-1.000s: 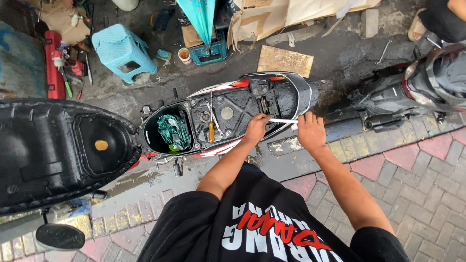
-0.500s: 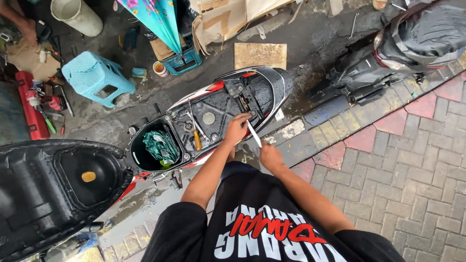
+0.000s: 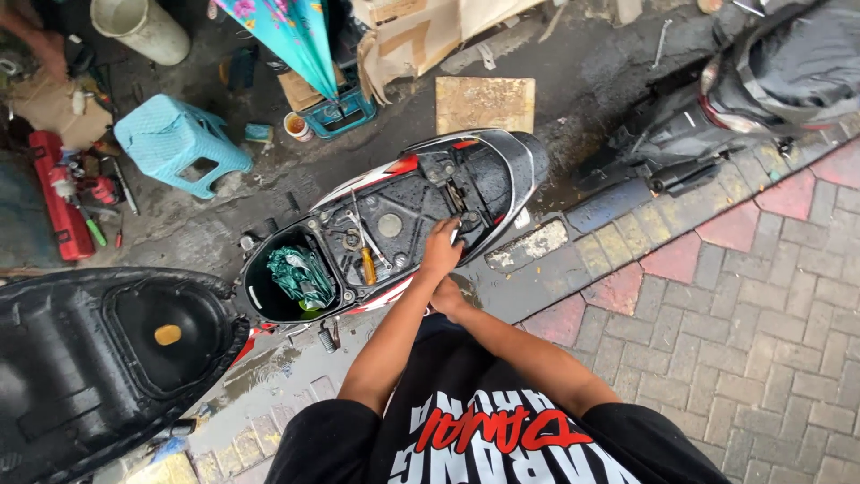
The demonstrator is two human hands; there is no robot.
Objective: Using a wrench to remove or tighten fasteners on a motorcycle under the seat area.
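Note:
I stand over a scooter [image 3: 502,161] whose tail panel is off and whose black seat [image 3: 107,358] is flipped open to the left. My left hand [image 3: 441,253] rests on the exposed black frame tray, fingers closed around a thin silver tool [image 3: 455,235]. Tucked just under the left wrist at the scooter's near edge is my right hand [image 3: 448,298], partly hidden, so its grip is unclear. A yellow-handled screwdriver [image 3: 367,266] and a wrench [image 3: 358,224] lie on the tray. A green cloth [image 3: 300,273] fills the storage bin.
A light blue plastic stool [image 3: 179,143], a red tool case [image 3: 58,202], a white bucket [image 3: 143,27], a folded turquoise umbrella [image 3: 291,40] and a cardboard sheet [image 3: 484,103] lie beyond the scooter. Another motorcycle [image 3: 770,81] stands at upper right. Another person's hand [image 3: 45,54] shows at top left.
My right hand has drawn back from the scooter's tail to just under my left wrist. The silver tool, earlier stretched between both hands, now sits at my left fingers.

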